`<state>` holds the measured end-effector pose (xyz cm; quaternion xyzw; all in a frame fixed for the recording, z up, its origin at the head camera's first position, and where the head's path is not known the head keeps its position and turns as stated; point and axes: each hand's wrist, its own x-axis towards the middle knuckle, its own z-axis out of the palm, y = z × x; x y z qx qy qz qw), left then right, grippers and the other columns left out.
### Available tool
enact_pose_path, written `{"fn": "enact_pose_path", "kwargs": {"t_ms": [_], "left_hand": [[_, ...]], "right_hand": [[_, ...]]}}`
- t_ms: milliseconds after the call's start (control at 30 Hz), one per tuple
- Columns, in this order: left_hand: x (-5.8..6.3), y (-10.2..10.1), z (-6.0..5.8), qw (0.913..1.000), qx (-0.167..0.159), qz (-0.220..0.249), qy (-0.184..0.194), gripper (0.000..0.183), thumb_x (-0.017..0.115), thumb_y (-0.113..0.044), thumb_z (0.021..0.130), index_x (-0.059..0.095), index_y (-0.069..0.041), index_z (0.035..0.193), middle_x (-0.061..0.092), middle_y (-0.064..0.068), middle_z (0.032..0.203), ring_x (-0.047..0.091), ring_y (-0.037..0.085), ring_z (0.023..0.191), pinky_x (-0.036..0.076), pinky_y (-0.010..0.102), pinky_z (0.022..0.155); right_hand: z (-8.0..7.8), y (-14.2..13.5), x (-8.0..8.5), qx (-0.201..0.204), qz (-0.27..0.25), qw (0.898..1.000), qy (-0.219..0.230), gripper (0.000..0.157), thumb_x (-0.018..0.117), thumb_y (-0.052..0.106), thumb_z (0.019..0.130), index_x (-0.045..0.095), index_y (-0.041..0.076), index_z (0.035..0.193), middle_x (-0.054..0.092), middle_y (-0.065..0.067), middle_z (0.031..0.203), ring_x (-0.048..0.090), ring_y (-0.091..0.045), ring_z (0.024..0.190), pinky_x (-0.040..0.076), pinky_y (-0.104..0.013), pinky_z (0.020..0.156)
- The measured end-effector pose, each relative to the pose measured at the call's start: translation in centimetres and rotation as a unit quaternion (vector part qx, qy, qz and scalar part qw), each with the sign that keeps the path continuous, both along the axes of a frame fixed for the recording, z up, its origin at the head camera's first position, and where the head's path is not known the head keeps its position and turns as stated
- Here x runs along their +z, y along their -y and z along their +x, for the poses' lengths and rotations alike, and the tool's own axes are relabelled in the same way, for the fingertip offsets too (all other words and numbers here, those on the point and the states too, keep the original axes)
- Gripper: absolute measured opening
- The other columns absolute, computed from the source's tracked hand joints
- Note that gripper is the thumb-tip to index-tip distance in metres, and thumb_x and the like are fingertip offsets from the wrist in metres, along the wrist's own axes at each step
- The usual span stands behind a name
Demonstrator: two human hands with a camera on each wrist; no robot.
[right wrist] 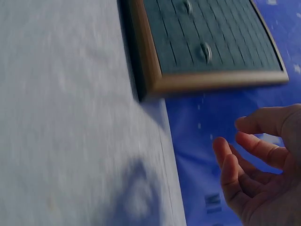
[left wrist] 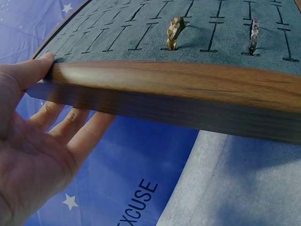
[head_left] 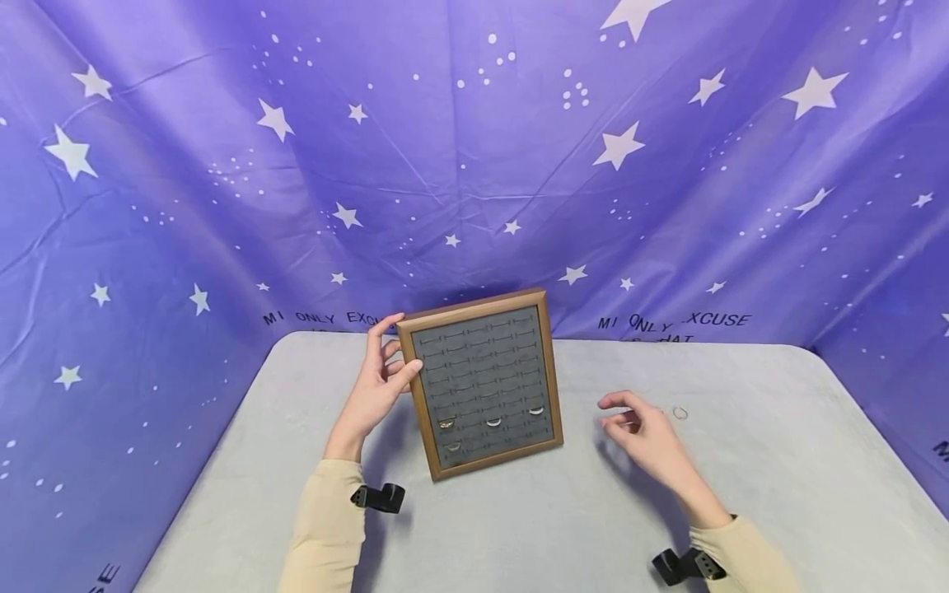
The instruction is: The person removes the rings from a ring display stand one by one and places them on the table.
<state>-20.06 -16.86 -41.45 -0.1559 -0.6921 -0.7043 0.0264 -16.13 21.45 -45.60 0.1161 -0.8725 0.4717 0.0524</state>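
A wooden-framed ring display board (head_left: 485,387) with dark grey slotted padding stands tilted back on the table. My left hand (head_left: 378,387) grips its left side, thumb on the front edge and the other fingers behind. Several rings sit in the lower slots: a gold ring (left wrist: 175,33) with a silvery ring (left wrist: 254,36) nearby, and two more silvery ones farther right, one of them a pale ring (head_left: 536,411). My right hand (head_left: 645,436) hovers over the table to the right of the board, fingers loosely bent, with nothing between thumb and fingertips.
A thin ring (head_left: 680,413) lies on the pale grey table (head_left: 482,535) just beyond the right hand, with part of another beside it. Behind the table hangs a purple cloth (head_left: 460,165) with white stars. A black wrist camera (head_left: 378,497) is strapped to each sleeve.
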Motion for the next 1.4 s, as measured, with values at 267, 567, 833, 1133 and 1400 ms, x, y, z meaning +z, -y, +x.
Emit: {"fn": "enact_pose_path", "kwargs": {"t_ms": [267,567,833,1133,1400], "left_hand": [[-0.1,-0.1,-0.1,1.0,-0.001,0.004,-0.005,0.068,0.057,0.0,0.096,0.022,-0.025,0.148,0.05,0.021,0.125,0.066,0.025,0.094,0.058,0.043,0.07],[0.0,0.0,-0.2,1.0,0.001,-0.005,-0.007,0.068,0.058,-0.001,0.096,0.023,-0.026,0.148,0.05,0.02,0.124,0.065,0.026,0.094,0.056,0.051,0.071],[-0.1,0.0,-0.1,1.0,0.0,0.003,-0.002,0.069,0.057,0.0,0.095,0.022,-0.025,0.149,0.049,0.022,0.126,0.065,0.025,0.094,0.057,0.045,0.071],[-0.2,0.3,0.1,1.0,0.002,-0.004,0.001,0.069,0.058,-0.001,0.095,0.022,-0.025,0.149,0.05,0.021,0.127,0.065,0.025,0.094,0.057,0.041,0.069],[-0.2,0.0,-0.1,1.0,0.0,0.0,-0.002,0.069,0.058,-0.002,0.095,0.021,-0.024,0.149,0.049,0.022,0.127,0.065,0.025,0.096,0.058,0.041,0.069]], "right_hand": [[0.2,3.5,0.0,0.049,-0.016,0.999,-0.013,0.025,0.068,-0.007,0.083,0.063,-0.001,0.106,0.066,-0.018,0.102,0.065,-0.015,0.077,0.054,-0.027,0.065],[-0.2,7.0,0.6,0.098,-0.02,0.993,-0.062,0.025,0.069,-0.007,0.081,0.063,0.0,0.105,0.064,-0.01,0.098,0.062,-0.014,0.078,0.053,-0.026,0.064],[-0.4,9.4,1.2,0.148,-0.014,0.986,-0.079,0.023,0.068,-0.005,0.083,0.064,0.001,0.105,0.063,-0.009,0.096,0.06,-0.01,0.077,0.052,-0.024,0.063],[0.0,12.3,0.8,0.198,0.003,0.977,-0.077,0.02,0.067,0.001,0.088,0.065,0.006,0.107,0.063,-0.005,0.098,0.06,-0.008,0.079,0.052,-0.025,0.065],[0.2,14.1,0.7,0.219,0.019,0.972,-0.08,0.021,0.068,0.004,0.088,0.066,0.007,0.109,0.063,-0.003,0.099,0.058,-0.006,0.08,0.051,-0.023,0.065]]}}
